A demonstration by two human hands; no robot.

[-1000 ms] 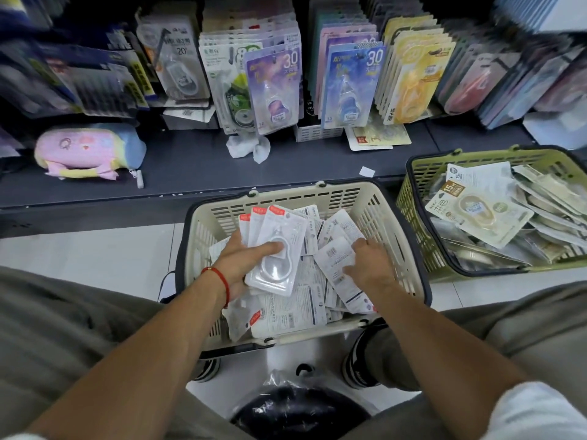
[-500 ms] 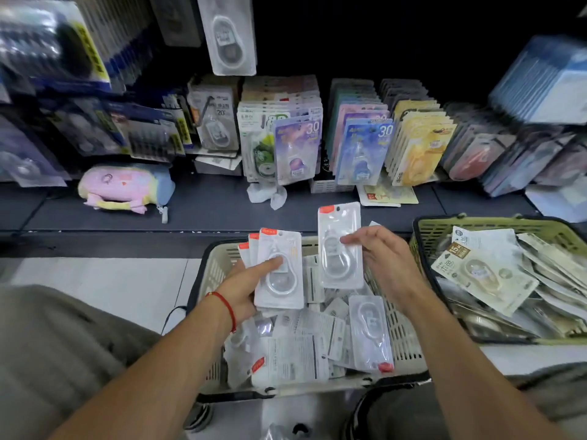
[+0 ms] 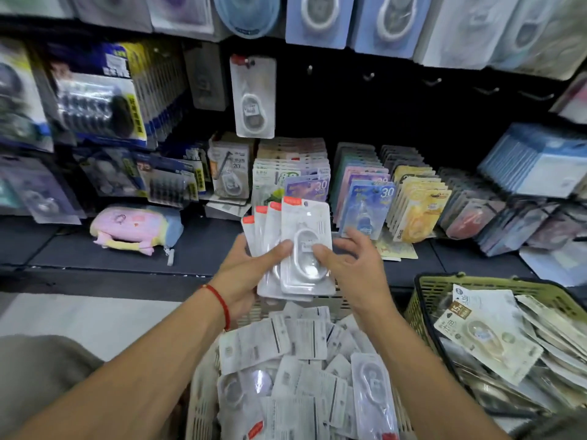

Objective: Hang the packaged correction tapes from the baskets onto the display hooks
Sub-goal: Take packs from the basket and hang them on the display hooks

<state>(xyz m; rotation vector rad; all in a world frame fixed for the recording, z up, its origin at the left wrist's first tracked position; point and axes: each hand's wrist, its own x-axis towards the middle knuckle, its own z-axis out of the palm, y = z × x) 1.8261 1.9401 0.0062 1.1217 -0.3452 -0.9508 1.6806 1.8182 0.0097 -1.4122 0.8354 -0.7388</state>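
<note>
**Spotter:** Where are we in the job?

**Operator:** Gathering, by my read. My left hand [image 3: 244,268] has its grip closed around a fanned stack of packs [image 3: 286,249], thumb across the front one. They're clear blister packs with red tabs at the top, held upright above the far rim of the white basket [image 3: 203,404].

**Spotter:** And the right?

**Operator:** My right hand [image 3: 352,268] is at the stack's right edge. Its thumb lies on the front pack's bubble and the fingers are loosely spread behind; I'd call that steadying, not a closed grip. Nothing is carried in it alone.

**Spotter:** Anything hung yet?

**Operator:** One matching pack [image 3: 253,96] hangs on a hook at the back wall, above the shelf's rear row. To its right I see a line of bare hooks [image 3: 368,77]. Plenty of packs lie loose in the white basket, and the green basket [image 3: 425,300] at the right holds a different kind.

**Spotter:** What's next, then?

**Operator:** I judge I need to square the stack so the holes by the red tabs line up, then lift it to a hook and thread it on. The holes are small and the packs are slippery plastic, so the fan could slide apart if my left grip loosens during the reach.
</note>
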